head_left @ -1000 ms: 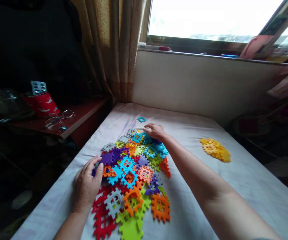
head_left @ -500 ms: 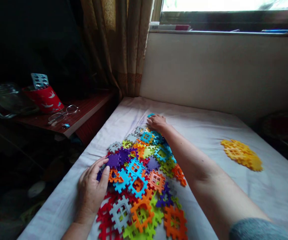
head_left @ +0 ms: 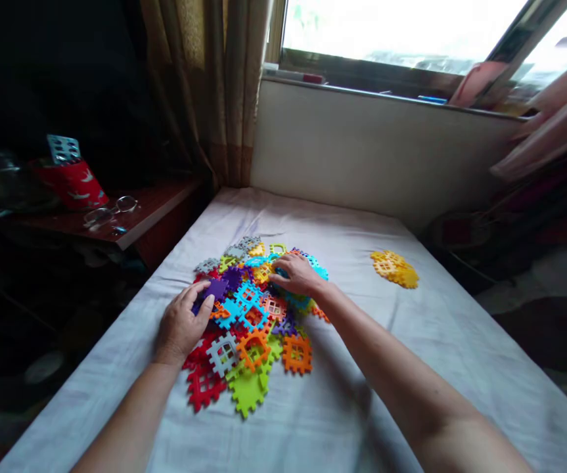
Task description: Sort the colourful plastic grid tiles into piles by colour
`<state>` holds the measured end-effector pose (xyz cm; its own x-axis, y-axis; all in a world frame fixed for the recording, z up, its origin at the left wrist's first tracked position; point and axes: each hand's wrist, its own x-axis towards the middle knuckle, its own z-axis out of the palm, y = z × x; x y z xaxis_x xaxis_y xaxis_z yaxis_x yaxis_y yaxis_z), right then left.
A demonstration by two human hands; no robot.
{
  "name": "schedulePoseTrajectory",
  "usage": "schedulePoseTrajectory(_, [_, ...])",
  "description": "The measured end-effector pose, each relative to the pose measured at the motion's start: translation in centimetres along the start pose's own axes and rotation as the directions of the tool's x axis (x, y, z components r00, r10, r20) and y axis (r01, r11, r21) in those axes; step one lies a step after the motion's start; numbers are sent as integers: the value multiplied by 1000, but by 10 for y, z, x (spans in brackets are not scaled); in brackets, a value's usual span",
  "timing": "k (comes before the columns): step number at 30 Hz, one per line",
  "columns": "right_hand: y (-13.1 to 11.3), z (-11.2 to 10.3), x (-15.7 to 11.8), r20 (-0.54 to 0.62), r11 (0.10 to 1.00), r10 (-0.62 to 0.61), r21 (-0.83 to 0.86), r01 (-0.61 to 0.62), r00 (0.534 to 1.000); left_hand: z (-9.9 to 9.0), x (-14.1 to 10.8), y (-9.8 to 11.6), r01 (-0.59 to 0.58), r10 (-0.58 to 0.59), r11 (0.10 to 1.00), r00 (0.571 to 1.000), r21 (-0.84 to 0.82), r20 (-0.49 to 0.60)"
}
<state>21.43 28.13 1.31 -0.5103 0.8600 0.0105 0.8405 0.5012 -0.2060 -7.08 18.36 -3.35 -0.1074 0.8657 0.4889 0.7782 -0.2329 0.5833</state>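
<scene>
A: While the left hand point(head_left: 181, 323) rests at the left edge of the mixed pile point(head_left: 248, 309), where does the windowed yellow tile point(head_left: 262, 272) lie?

B: In the farther part of the pile, immediately left of the right fingertips. Right hand point(head_left: 297, 272) clearly nearer; from the left hand the tile is farther out and to the right.

A: Axis?

B: Tile looks roughly square, part covered; no long axis to record. The right fingers point left, across the pile, whose own length runs away from the person.

A: Finger states?

B: Left: thumb and fingers apart, fingertips against the edge of a dark purple tile point(head_left: 217, 288). Right: fingers bent, palm down; cannot tell whether they grip the yellow tile or only touch beside it.

A: And the yellow heap point(head_left: 395, 270)?

B: On the pale sheet point(head_left: 322, 433), right of the right forearm point(head_left: 386, 361), well apart from the pile. Long axis slants from far left to near right. Right hand nearer to this one too.
</scene>
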Motion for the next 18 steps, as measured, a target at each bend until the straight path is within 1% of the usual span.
schedulePoseTrajectory(1, [-3,-3,-9,5,1000,9,-14,-8,1000,0,0,0,-7,7,1000,1000,-5,-4])
schedulePoseTrajectory(3, [-8,-12,-23,-21,998,56,-39,-57,998,0,1,1,-18,18,1000,1000,-20,-12])
schedulePoseTrajectory(5, [-16,-20,-28,-84,992,106,-53,-111,991,1,1,0,-28,27,999,999,-31,-20])
schedulePoseTrajectory(6, [-22,-23,-26,-119,992,107,-54,-114,987,1,2,0,-35,34,999,999,-35,-25])
schedulePoseTrajectory(7, [-29,-24,-22,-146,994,85,-52,-94,986,2,2,-1,-45,44,998,998,-36,-32])
schedulePoseTrajectory(9, [-45,-23,-10,-166,999,-7,-49,-1,986,4,2,-2,-68,66,997,997,-36,-49])
schedulePoseTrajectory(11, [-60,-16,5,-156,996,-81,-50,74,985,4,2,-2,-78,76,996,996,-45,-52])
schedulePoseTrajectory(12, [-66,-12,10,-138,995,-93,-48,87,986,3,3,-2,-74,71,996,996,-54,-51])
schedulePoseTrajectory(15, [-74,-3,16,-71,999,-42,-27,40,997,1,3,-1,-40,36,994,998,-97,-47])
schedulePoseTrajectory(18, [-66,-3,3,-34,998,8,-63,-11,999,-1,3,1,-7,1,992,999,-123,-52])
